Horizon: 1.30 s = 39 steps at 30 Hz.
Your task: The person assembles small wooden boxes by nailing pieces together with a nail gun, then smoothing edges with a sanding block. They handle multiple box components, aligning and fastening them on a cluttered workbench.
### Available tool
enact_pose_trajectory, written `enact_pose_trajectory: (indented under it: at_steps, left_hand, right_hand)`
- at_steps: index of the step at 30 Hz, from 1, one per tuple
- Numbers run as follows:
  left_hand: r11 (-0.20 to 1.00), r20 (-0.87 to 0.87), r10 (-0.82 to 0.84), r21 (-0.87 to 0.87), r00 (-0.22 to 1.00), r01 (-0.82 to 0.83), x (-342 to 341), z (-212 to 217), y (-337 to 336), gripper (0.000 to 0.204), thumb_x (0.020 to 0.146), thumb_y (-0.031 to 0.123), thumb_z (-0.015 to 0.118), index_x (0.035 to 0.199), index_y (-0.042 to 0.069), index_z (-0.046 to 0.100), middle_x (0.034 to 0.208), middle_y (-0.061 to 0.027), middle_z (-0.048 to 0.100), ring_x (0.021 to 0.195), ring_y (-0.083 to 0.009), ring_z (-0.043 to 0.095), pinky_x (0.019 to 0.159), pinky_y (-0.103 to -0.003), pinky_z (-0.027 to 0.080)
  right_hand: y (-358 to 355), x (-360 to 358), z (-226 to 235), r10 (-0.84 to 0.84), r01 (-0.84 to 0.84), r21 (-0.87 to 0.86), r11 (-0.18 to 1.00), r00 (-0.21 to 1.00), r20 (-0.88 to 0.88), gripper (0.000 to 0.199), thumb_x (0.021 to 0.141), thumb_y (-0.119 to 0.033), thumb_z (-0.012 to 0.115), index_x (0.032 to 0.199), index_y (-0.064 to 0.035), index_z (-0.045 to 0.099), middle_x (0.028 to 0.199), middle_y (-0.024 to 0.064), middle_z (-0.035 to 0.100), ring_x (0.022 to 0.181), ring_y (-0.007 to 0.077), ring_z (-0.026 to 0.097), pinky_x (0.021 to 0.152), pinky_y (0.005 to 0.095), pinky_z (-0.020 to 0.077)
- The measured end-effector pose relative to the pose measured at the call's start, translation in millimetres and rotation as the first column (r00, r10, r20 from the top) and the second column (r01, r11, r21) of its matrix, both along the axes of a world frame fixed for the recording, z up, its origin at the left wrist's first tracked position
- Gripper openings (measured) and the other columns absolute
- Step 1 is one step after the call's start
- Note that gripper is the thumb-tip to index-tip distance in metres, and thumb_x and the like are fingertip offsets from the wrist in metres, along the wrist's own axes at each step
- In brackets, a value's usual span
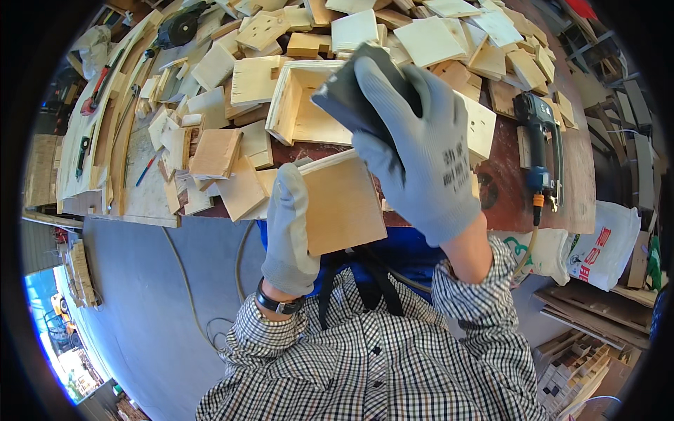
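Note:
My left hand (pixel 286 235), in a grey work glove, is closed on the left edge of a pale plywood piece (pixel 345 205). It is held tilted at the table's near edge, its broad face toward me; I cannot tell how deep it is behind. My right hand (pixel 428 151), also gloved, grips a dark grey sanding block (pixel 361 95) above and to the right of the plywood piece, apart from it. Behind the block, partly hidden by it, an open wooden box (pixel 312 105) lies on the table.
Loose wooden pieces (pixel 267 31) are heaped across the far side of the table (pixel 512 200). An air-powered nailer (pixel 537 144) with an orange hose fitting lies at the right. A black round tool (pixel 184 28), a utility knife (pixel 83 156) and long wood strips are at the left.

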State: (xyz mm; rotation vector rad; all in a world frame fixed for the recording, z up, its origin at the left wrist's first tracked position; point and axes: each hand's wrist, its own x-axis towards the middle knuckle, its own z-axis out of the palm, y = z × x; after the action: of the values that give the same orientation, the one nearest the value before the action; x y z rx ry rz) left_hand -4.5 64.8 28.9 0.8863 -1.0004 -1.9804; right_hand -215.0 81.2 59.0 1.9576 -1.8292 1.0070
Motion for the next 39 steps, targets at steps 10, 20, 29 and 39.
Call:
enact_pose_trajectory:
  at_steps: [10,20,29,39]
  left_hand:
    - [0.985,0.099,0.069,0.153,0.993,-0.084,3.6,-5.7,-7.6,0.061,0.102,0.046,0.067,0.148,0.009,0.05,0.131,-0.0033,0.055,0.121,-0.0164,0.057,0.106,-0.035,0.049]
    - [0.978,-0.014,0.112,0.177,0.994,-0.107,9.7,-5.5,-38.4,0.072,0.109,0.066,0.042,0.147,0.005,0.049,0.131,-0.0121,0.067,0.12,-0.0263,0.069,0.098,-0.04,0.061]
    - [0.898,-0.216,0.131,0.44,0.968,-0.024,-4.9,0.7,-20.2,0.078,0.102,0.075,0.048,0.155,0.018,0.047,0.145,-0.0099,0.062,0.131,-0.0315,0.062,0.106,-0.055,0.054]
    - [0.96,-0.028,0.171,0.227,0.985,-0.161,-8.0,9.7,-14.3,0.081,0.102,0.074,0.049,0.153,0.012,0.046,0.138,-0.0125,0.063,0.119,-0.032,0.067,0.095,-0.049,0.059]
  right_hand:
    - [55.5,-15.2,-4.4,-0.018,0.029,-0.088,0.996,0.991,0.13,0.067,0.106,-0.042,0.063,0.153,0.0049,0.052,0.146,0.0256,0.052,0.13,0.0403,0.053,0.111,0.047,0.0437]
    - [120.3,9.6,-15.8,0.185,-0.238,0.34,0.91,0.966,0.181,0.057,0.092,-0.039,0.076,0.141,-0.0134,0.066,0.143,0.027,0.054,0.122,0.0395,0.056,0.105,0.0489,0.0462]
    - [71.1,13.5,2.0,0.061,-0.05,-0.038,0.998,0.924,0.377,0.068,0.098,-0.037,0.066,0.151,0.0017,0.048,0.15,0.0237,0.05,0.128,0.033,0.055,0.108,0.0429,0.0452]
    - [52.0,43.8,-18.2,0.032,-0.032,0.019,0.999,0.999,0.015,0.051,0.087,-0.022,0.076,0.137,-0.0222,0.069,0.137,0.0184,0.056,0.118,0.0337,0.057,0.099,0.0472,0.0473]
